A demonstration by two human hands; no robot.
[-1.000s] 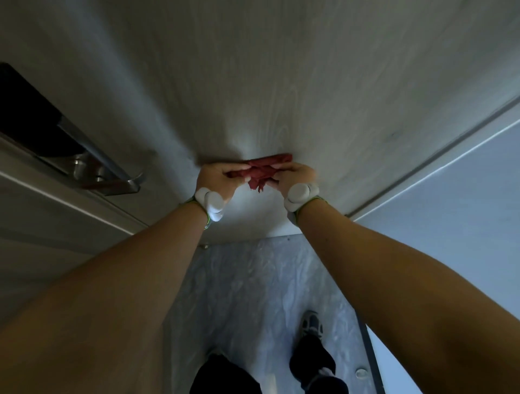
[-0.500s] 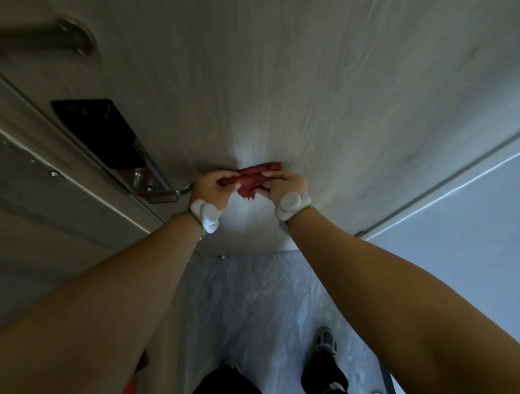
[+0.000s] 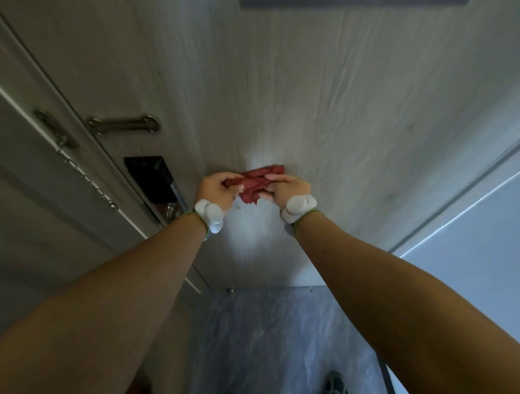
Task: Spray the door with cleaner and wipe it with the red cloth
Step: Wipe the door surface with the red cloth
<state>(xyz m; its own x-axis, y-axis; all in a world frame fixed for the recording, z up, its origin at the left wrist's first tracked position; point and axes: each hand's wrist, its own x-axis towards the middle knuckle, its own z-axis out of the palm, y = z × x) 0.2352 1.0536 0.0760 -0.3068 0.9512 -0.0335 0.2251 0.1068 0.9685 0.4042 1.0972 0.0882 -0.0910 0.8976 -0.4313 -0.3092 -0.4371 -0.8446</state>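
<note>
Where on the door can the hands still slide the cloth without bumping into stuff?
Bare wood lies above the red cloth up to the dark strip, and rightward to the door edge. Below both hands, left hand and right hand, is open too. Left is crowded: black lock plate, lever handle, metal latch bar.

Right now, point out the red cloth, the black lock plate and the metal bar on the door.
red cloth (image 3: 257,182), head view, on its bunched middle between the hands.
black lock plate (image 3: 150,178), head view, on its dark flat face.
metal bar (image 3: 123,124), head view, on the middle of its shaft.
</note>
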